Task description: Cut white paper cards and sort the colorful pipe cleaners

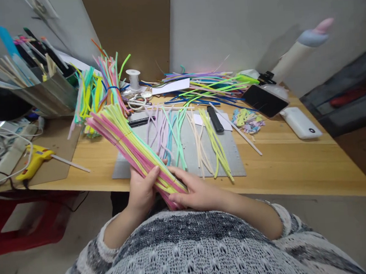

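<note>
A thick bundle of pipe cleaners (130, 146) in pink, yellow and mint slants from the table toward my lap. Around its lower part my left hand (143, 186) is closed, thumb on top. My right hand (194, 189) grips the bundle near its lower end, fingers over the upper side. Thin ties circle the bundle in two places. Beyond it, loose pipe cleaners in lilac (158, 132), green (178, 141), peach (198, 140) and yellow (217, 147) lie in separate groups on a grey cutting mat (237, 158).
A yellow glue gun (33, 161) lies at the left, below a pen holder (54, 92). More pipe cleaners (112, 75) stand behind the bundle, beside a wire spool (133, 79). To the right are a glue stick (242, 134), a phone (265, 100) and a white power bank (301, 122).
</note>
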{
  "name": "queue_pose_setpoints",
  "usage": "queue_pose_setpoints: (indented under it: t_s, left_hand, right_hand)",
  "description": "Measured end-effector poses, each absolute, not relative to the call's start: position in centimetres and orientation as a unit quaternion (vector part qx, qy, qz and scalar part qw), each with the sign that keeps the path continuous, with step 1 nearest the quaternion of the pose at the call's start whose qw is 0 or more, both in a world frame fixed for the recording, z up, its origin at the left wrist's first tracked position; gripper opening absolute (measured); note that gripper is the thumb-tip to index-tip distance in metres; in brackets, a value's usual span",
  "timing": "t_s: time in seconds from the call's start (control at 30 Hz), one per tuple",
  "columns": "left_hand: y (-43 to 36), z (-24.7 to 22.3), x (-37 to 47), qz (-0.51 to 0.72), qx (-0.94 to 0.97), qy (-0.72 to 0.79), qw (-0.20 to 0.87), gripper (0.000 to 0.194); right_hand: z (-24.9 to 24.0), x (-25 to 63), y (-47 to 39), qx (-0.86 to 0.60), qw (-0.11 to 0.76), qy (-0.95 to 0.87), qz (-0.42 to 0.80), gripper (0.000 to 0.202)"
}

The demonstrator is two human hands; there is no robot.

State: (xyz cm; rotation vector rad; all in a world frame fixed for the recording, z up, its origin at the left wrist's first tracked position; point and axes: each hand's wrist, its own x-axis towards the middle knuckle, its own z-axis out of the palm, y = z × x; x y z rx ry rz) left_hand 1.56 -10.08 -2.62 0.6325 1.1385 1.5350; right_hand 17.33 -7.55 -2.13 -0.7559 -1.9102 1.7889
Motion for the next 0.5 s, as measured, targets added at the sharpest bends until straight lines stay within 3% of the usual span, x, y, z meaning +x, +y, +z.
queue_pose_setpoints:
  t_s: [0.13, 0.5]
  left_hand:
    - [-9.3, -2.3, 2.3, 0.63, 0.248, 0.485, 0.554, 0.059]
    - [-8.0, -1.8, 4.2, 0.588, 0.279, 0.481, 0.587, 0.061]
  right_hand:
    - [-4.0, 17.6, -7.6, -0.26, 0.27, -0.609, 0.699, 0.052]
    - [-5.2, 20.2, -7.1, -0.304, 0.329, -0.541, 0.712, 0.051]
